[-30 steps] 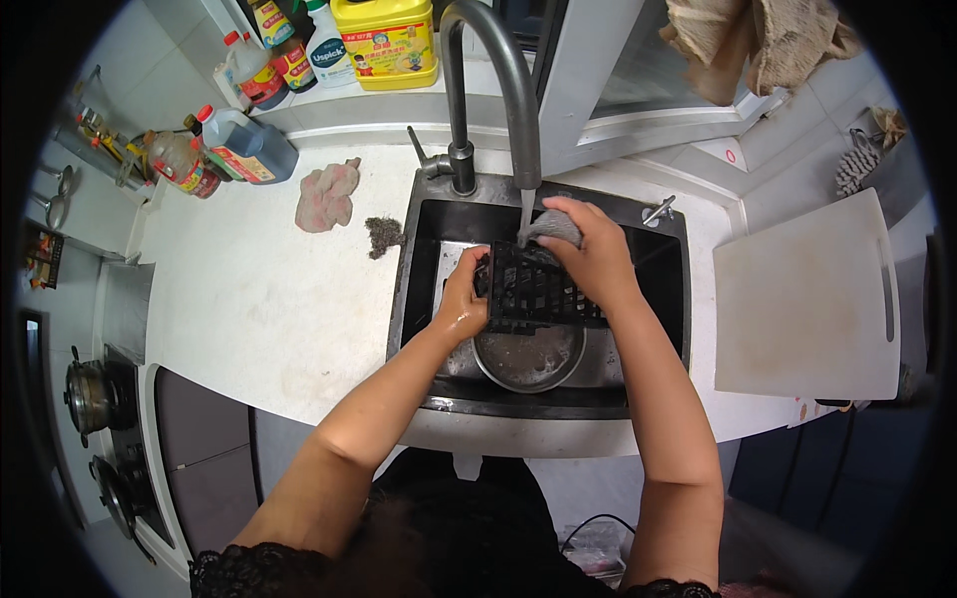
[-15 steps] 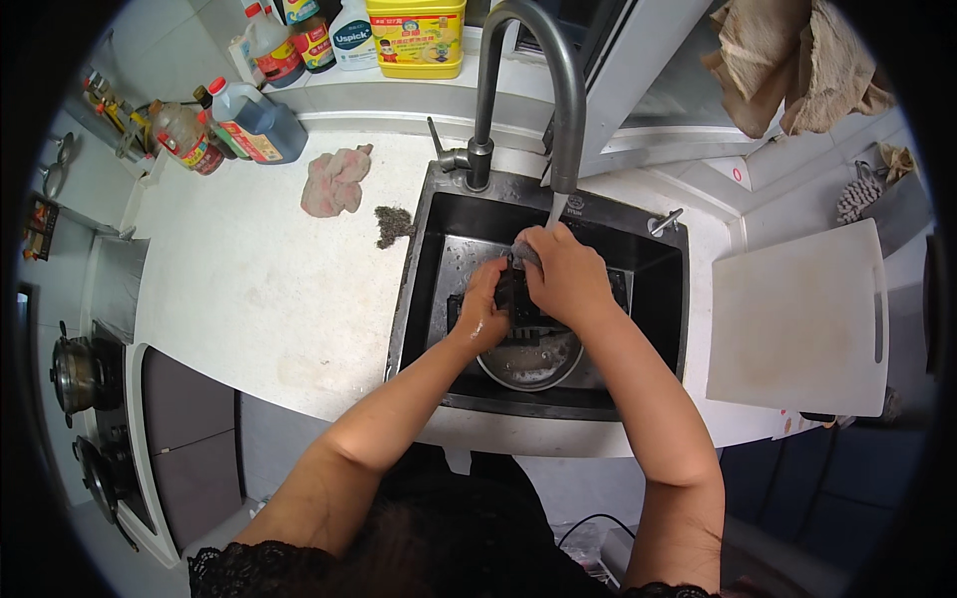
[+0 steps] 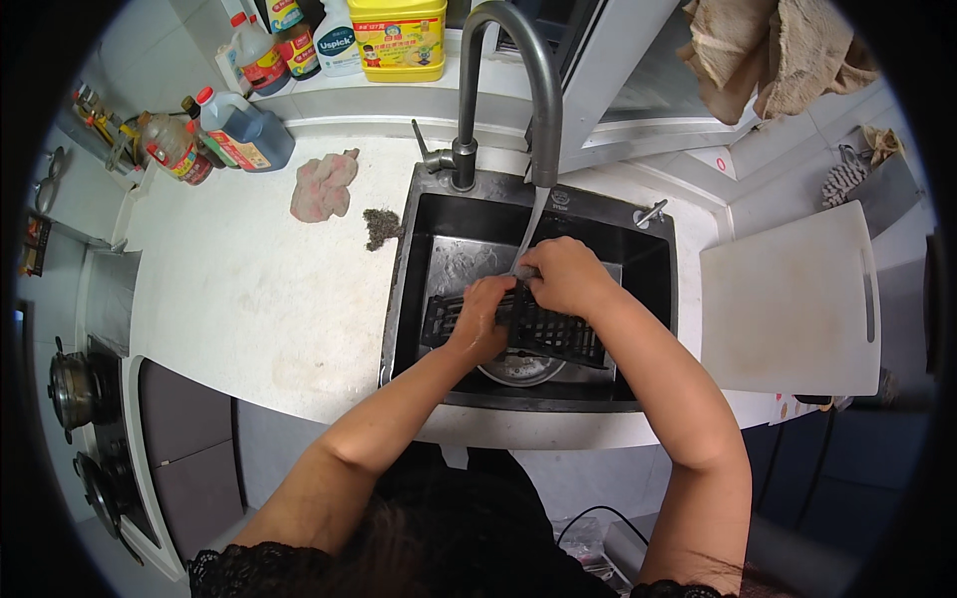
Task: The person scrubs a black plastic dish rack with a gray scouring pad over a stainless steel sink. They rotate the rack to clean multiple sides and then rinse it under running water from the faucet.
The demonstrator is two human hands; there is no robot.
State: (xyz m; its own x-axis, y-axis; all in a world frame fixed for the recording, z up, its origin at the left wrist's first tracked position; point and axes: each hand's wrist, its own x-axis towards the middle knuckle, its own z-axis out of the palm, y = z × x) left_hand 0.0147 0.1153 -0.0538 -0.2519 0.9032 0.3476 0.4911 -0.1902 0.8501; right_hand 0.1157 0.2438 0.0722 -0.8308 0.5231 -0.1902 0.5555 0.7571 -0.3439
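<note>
Over the black sink (image 3: 411,249), my left hand (image 3: 483,317) is closed on a black plastic rack with slotted, grid-like sides (image 3: 558,334). My right hand (image 3: 570,274) is closed against the rack's upper edge, with a small grey piece, perhaps a scrubbing pad (image 3: 523,270), at its fingertips. From the tall grey tap (image 3: 546,120) a stream of water (image 3: 532,224) falls onto or just behind the fingers. Below the rack, a round metal bowl or pan (image 3: 520,373) lies in the sink, partly hidden by the rack.
Left of the sink lie a dark steel-wool scourer (image 3: 381,227) and a crumpled pinkish cloth (image 3: 324,186). Bottles (image 3: 249,130) and a yellow tub (image 3: 399,40) stand at the back. A white cutting board (image 3: 788,299) is at right, brown cloths (image 3: 778,55) hang above.
The rack has turned so its grid sides now spread out to both sides. My right hand has moved slightly down, and the water stream now slants left. The view has shifted a little.
</note>
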